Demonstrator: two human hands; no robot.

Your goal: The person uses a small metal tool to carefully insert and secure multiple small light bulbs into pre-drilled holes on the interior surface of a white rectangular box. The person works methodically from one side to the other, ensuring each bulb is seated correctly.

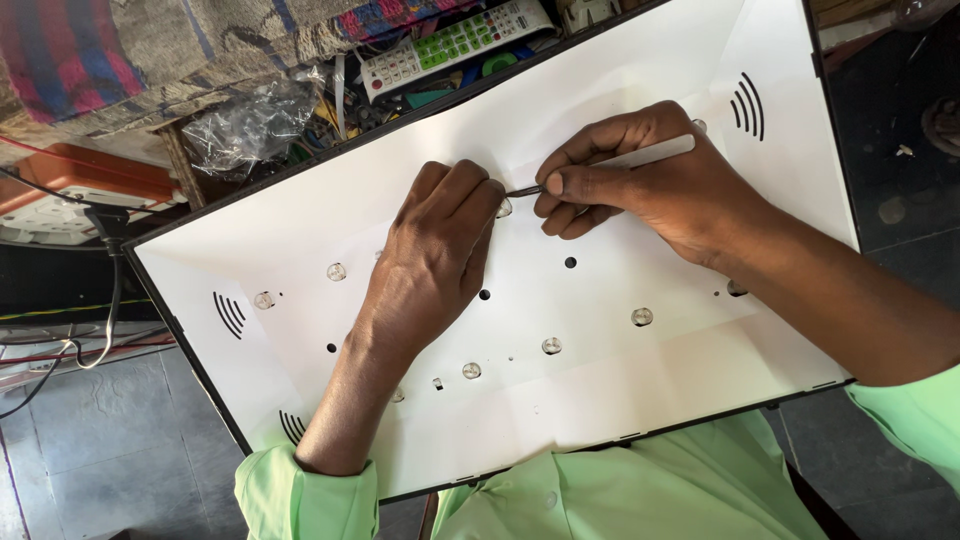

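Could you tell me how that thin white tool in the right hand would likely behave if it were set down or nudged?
The white tool looks slim and rod-shaped, so it is probably light and might roll. Its fine dark tip, held by the right hand near the left hand, could bend under sideways force.

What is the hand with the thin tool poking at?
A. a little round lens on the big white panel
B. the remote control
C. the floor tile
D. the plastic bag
A: the right hand holds a thin tool whose tip meets a small round lens on the white panel, beside the left hand.
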